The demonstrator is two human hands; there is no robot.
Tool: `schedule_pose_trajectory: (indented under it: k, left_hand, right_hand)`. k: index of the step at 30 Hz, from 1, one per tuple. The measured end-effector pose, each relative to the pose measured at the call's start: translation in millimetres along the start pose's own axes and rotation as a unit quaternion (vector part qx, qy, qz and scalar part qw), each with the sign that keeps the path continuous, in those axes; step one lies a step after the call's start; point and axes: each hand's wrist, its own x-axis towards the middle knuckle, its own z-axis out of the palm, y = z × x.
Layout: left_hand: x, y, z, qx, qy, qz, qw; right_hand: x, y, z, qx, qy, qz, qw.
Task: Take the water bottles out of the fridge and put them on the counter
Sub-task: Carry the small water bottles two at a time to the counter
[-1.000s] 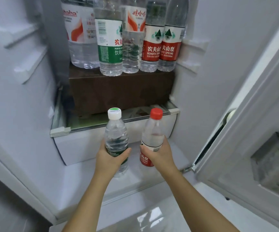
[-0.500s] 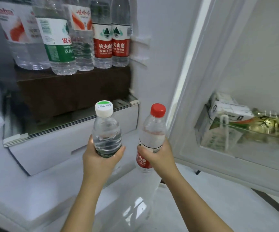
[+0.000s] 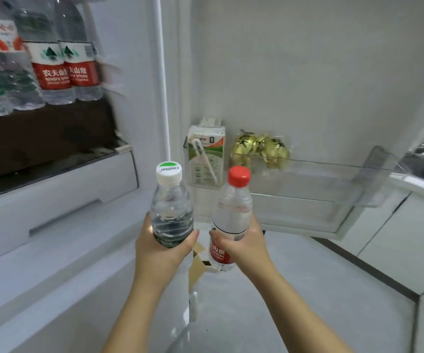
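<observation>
open door (image 3: 307, 72) ahead, floor (image 3: 295, 289) clear

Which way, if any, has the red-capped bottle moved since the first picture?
Yes. The red-capped bottle, in the right hand, has come out rightward, away from the white drawer, toward the door shelf.

Glossy pale floor (image 3: 295, 289), white cabinets (image 3: 396, 233) at right, soft even light

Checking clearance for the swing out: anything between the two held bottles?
Head view: nothing sits between the white-capped bottle in the left hand and the red-capped bottle in the right hand. Only floor and a cardboard scrap show through the gap.
</observation>
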Motion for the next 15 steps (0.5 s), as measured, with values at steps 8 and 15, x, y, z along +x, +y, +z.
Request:
schedule_pose_trajectory:
  k: [8, 15]
  left_hand:
    - [-74.1, 21.4, 93.5, 0.010, -0.081, 0.004, 0.997]
    - [-128.3, 40.0, 172.7, 0.007, -0.154, 0.045, 0.987]
  right_hand:
    - [-57.5, 1.6, -115.0, 0.001, 0.076, -0.007, 0.997]
    - [-106.7, 3.5, -211.7, -0.025, 0.166, 0.009, 0.986]
